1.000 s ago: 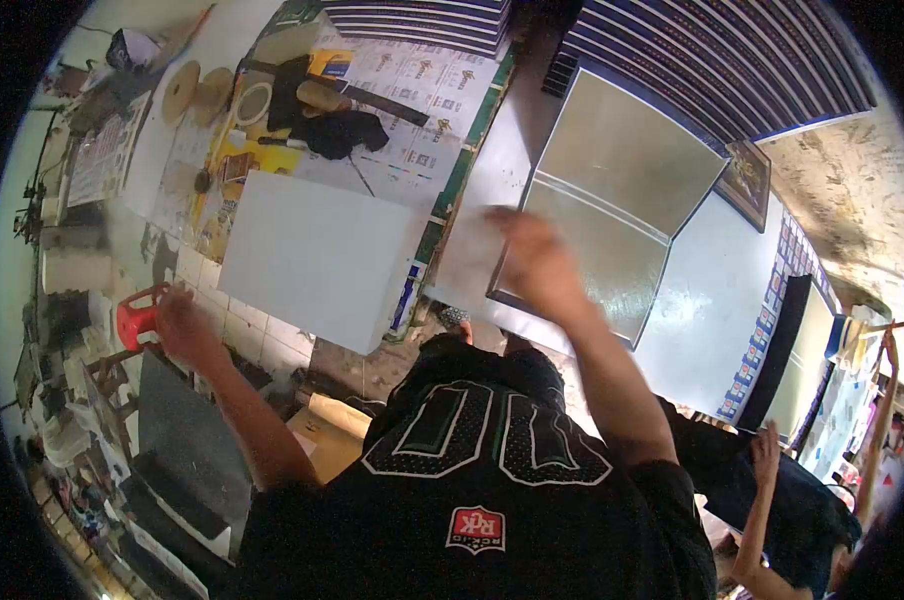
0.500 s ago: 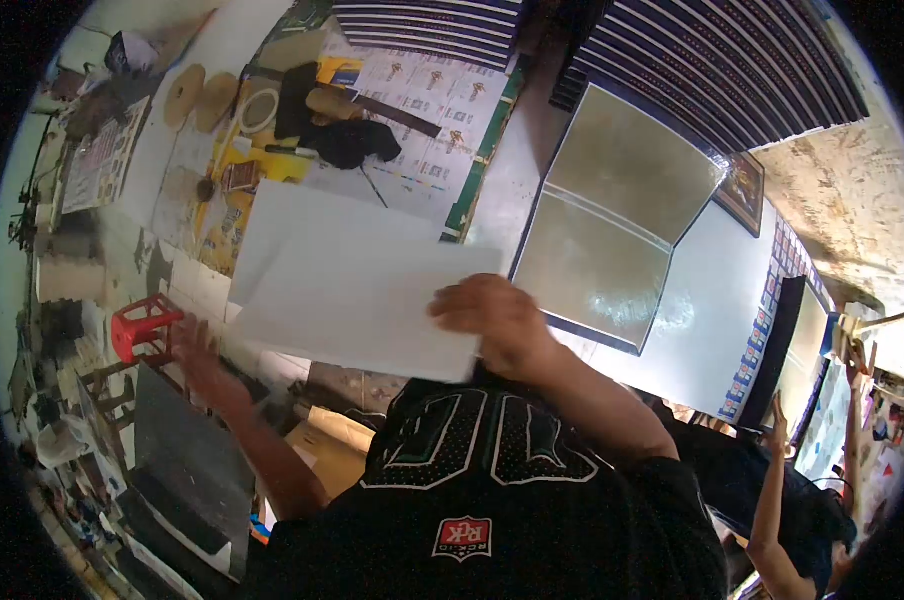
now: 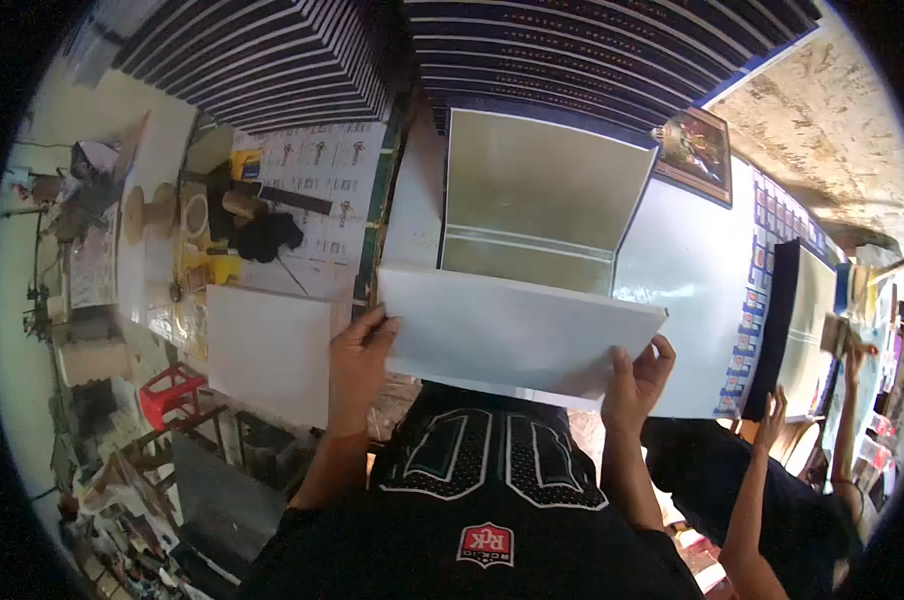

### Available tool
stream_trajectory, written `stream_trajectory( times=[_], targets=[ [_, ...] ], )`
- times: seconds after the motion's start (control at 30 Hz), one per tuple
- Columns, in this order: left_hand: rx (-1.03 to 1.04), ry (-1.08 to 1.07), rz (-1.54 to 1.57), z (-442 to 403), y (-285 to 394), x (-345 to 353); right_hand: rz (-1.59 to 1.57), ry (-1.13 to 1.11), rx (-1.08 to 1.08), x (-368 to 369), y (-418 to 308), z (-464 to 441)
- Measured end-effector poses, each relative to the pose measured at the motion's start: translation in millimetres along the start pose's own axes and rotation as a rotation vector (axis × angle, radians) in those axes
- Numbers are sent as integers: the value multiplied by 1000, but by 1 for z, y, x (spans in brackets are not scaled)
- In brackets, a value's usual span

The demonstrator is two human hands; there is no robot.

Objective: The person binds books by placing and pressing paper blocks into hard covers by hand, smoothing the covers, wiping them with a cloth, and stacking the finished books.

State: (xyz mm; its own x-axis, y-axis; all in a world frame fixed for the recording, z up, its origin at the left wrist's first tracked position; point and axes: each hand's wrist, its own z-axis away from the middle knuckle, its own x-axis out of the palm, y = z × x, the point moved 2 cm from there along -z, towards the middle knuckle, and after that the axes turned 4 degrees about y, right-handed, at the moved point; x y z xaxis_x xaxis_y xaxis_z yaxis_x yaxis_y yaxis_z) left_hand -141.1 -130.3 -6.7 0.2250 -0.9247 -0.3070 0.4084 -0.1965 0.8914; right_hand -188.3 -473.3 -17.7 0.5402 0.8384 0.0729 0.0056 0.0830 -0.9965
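Note:
A white sheet (image 3: 502,335) is held up by its two short sides in front of my body. My left hand (image 3: 360,350) grips its left edge, thumb on the near face. My right hand (image 3: 636,378) pinches its right edge near the corner. Just beyond the sheet lies an opened cover (image 3: 532,195) with dark blue borders and a shiny grey-beige inside, its lower part hidden behind the sheet. More white sheets (image 3: 267,350) lie in a pile to the left of my left hand.
Tall stacks of dark blue covers (image 3: 572,60) stand at the back. A black cloth (image 3: 267,237) and a tape roll (image 3: 196,215) lie at left, above a red stool (image 3: 172,395). A framed picture (image 3: 697,155) lies at right. A co-worker's arms (image 3: 757,480) reach in at lower right.
The white sheet has moved right, from beside the pile to before the opened cover. My left hand has come over and taken its left edge; my right hand is now at its right edge. The view has turned.

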Motion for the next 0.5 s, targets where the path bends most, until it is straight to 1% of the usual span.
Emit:
stream_trajectory(
  times=[0.03, 0.1, 0.13, 0.17, 0.2, 0.23, 0.27, 0.3, 0.37, 0.4, 0.43, 0.5],
  targets=[
    [-4, 15, -22, 0, 12, 12, -16, -6, 21, -7, 6, -3],
    [-134, 15, -216, 0, 37, 38, 121, 47, -13, -16, 18, -13],
    [-140, 32, -234, -6, 24, 42, 129, 39, 29, -18, 22, -15],
    [-104, 22, -179, -13, -3, 48, 118, 32, 45, -20, 26, -19],
    [-68, 9, -124, -18, -19, 51, 121, 30, 126, -24, 32, -22],
    [-78, 11, -138, -21, -21, 54, 129, 31, 208, -26, 36, -24],
    [-54, 17, -185, -24, -23, 57, 143, -17, 274, -25, 34, -28],
    [-30, 21, -227, -26, -25, 62, 149, -16, 285, -26, 36, -31],
    [-24, 3, -251, -29, -30, 69, 248, -82, 448, -29, 42, -36],
    [-5, -12, -275, -31, -33, 70, 295, -80, 452, -28, 46, -39],
    [-12, -14, -279, -33, -36, 71, 297, -79, 459, -29, 51, -41],
    [-45, -9, -363, -35, -46, 71, 402, -83, 493, -34, 63, -44]
  ],
)
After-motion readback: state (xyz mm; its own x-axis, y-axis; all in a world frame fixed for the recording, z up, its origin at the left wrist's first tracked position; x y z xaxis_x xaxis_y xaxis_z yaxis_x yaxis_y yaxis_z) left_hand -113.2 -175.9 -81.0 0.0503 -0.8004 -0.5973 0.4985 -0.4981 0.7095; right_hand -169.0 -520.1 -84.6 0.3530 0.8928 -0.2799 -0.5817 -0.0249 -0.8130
